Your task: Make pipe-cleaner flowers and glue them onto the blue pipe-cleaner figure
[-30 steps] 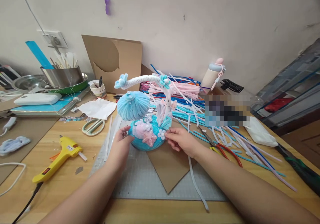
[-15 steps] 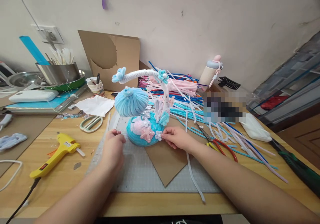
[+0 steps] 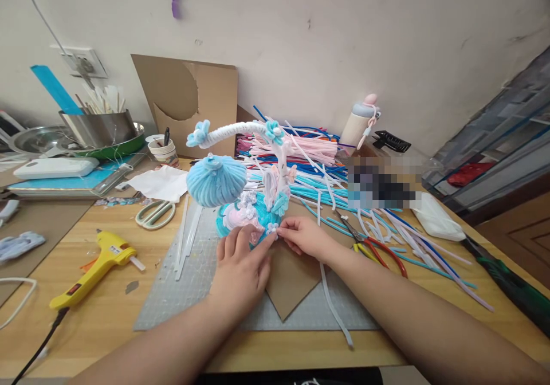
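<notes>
Domed top (image 3: 217,181) is showing lt blue w/ ribbed stripes; curved stem (image 3: 236,128) is running white, w/ end flower (image 3: 198,134) looking lt blue. Base (image 3: 265,204) is going turq, w/ pale pink patch (image 3: 240,216); small flower (image 3: 272,228) is showing wht/lilac. Mat (image 3: 201,299) is looking grey w/ faint grid, cardboard pc (image 3: 292,282) plain brn. Glue gun (image 3: 97,267) is showing yel w/ blk cord (image 3: 38,345); scissors (image 3: 155,215) are looking pale grn. Plier handles are showing red (image 3: 387,256) & yel (image 3: 365,251). Stem pile is mixing pink (image 3: 296,147), wht, turq & dk blue. Bottle (image 3: 356,126) is looking cream w/ grey-blue collar & pink top. Tabletop (image 3: 107,327) is showing lt-brn woodgrain; wall (image 3: 275,18), greyish off-wht.
</notes>
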Motion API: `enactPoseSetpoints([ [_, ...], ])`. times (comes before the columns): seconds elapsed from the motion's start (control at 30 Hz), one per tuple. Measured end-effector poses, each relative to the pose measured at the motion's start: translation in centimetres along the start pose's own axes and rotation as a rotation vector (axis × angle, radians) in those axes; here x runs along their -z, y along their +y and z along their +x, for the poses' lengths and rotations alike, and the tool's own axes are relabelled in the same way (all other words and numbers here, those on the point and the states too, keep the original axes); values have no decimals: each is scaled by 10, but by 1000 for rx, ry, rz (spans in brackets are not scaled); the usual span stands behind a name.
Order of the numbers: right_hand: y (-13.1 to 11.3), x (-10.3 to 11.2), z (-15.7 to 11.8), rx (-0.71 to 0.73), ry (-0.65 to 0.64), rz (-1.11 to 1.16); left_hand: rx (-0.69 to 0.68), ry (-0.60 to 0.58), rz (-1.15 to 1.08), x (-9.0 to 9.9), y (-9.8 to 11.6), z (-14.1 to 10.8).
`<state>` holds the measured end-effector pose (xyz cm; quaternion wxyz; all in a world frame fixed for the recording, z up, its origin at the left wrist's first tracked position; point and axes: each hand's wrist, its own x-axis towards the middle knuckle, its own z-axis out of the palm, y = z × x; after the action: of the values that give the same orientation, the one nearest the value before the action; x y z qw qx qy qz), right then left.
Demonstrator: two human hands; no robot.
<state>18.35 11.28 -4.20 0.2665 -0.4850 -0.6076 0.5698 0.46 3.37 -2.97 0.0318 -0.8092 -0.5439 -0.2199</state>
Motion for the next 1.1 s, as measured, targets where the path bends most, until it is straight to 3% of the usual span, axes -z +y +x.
enactPoseSetpoints([
  [0.3, 3, 9, -1, 25, 89, -75, 14, -9, 95, -7, -1, 1],
  [0.47, 4, 18, -8, 156, 208, -207, 4, 1, 127, -8, -2, 0],
  [0.6, 5, 9, -11, 319, 183, -399, 3, 3, 142, -10, -1, 0],
  [0.77, 5, 6, -11, 289, 210, -476, 22, -17, 125, -7, -1, 2],
  [1.1, 3, 9, -12, 415, 230, -563, 26, -35, 148, -6, -3, 1],
])
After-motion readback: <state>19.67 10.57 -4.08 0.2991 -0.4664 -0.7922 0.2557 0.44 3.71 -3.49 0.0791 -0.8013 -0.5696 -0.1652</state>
